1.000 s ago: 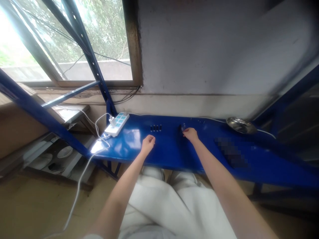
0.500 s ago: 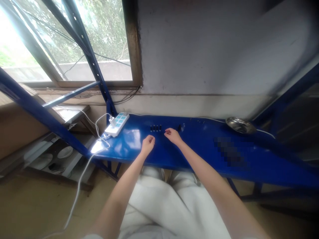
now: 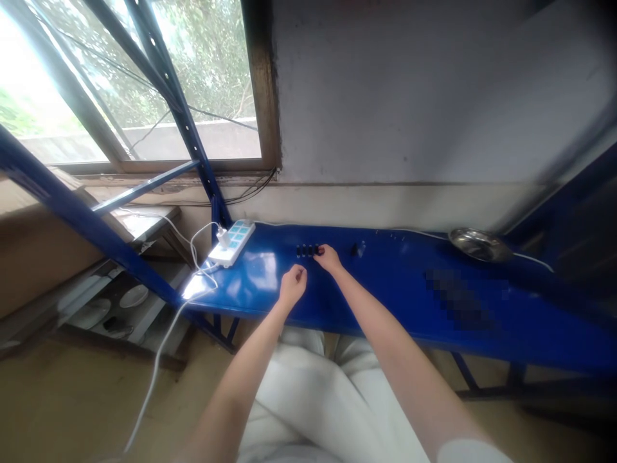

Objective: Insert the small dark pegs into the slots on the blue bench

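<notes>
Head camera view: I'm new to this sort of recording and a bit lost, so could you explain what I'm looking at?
There's no machine here, just a person's bare hands, seen by a camera worn on the head, looking forward and down. On the blue table stand small dark pieces in a row. The right hand is at the row's right end; whether it grips a piece is too small to tell. The left hand is nearer the person, with nothing visible in it. A power strip lies left, a metal dish right.

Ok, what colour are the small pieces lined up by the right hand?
The small pieces look mostly black, seen in the head view.
</notes>
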Tool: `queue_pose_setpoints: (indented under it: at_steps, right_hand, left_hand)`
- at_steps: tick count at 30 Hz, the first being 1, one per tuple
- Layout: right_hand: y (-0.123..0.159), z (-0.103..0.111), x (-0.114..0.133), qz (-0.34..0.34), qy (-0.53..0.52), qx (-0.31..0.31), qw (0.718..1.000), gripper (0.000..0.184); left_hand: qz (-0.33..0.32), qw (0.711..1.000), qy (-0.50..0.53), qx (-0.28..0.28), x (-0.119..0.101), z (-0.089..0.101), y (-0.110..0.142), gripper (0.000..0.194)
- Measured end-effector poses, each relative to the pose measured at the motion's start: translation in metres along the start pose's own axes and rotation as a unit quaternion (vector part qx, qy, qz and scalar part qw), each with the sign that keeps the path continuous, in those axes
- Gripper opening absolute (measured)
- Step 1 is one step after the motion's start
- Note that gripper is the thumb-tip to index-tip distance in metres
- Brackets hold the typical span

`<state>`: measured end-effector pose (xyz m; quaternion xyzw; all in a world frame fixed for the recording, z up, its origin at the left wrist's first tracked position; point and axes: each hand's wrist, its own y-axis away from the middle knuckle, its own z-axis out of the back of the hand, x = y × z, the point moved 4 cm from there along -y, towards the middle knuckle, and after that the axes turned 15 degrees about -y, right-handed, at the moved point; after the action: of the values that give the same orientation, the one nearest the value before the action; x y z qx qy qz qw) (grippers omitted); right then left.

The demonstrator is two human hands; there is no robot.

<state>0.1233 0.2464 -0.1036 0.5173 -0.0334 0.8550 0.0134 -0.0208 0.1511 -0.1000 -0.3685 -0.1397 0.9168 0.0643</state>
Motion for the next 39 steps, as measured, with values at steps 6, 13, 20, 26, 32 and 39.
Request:
queue_pose_setpoints:
  at_steps: [6, 13, 20, 26, 32, 39]
  right_hand:
    - [-0.003, -0.003, 0.001, 0.001, 0.065, -0.013, 0.998, 0.027]
    - [-0.002, -0.004, 0.006, -0.013, 0.102, -0.023, 0.994, 0.022]
    - [0.004, 0.0, 0.01, -0.008, 0.109, 0.006, 0.994, 0.017]
    - [0.02, 0.019, 0.037, 0.06, 0.144, 0.056, 0.986, 0.017]
    - [0.049, 0.037, 0.07, 0.099, 0.174, 0.099, 0.975, 0.012]
    - [0.085, 0.05, 0.099, 0.134, 0.255, 0.173, 0.942, 0.012]
  left_hand:
    - [0.0, 1.0, 0.014, -0.004, -0.001, 0.002, 0.001, 0.02]
    - [0.004, 1.0, 0.014, -0.011, -0.001, 0.002, 0.0, 0.019]
    - [-0.003, 1.0, 0.005, -0.008, 0.0, 0.001, 0.0, 0.02]
    - [-0.014, 1.0, -0.009, -0.005, -0.002, 0.001, 0.001, 0.019]
    - [-0.013, 0.999, -0.012, -0.043, -0.009, 0.005, 0.001, 0.029]
    - [-0.081, 0.994, 0.023, -0.068, -0.051, 0.025, -0.012, 0.042]
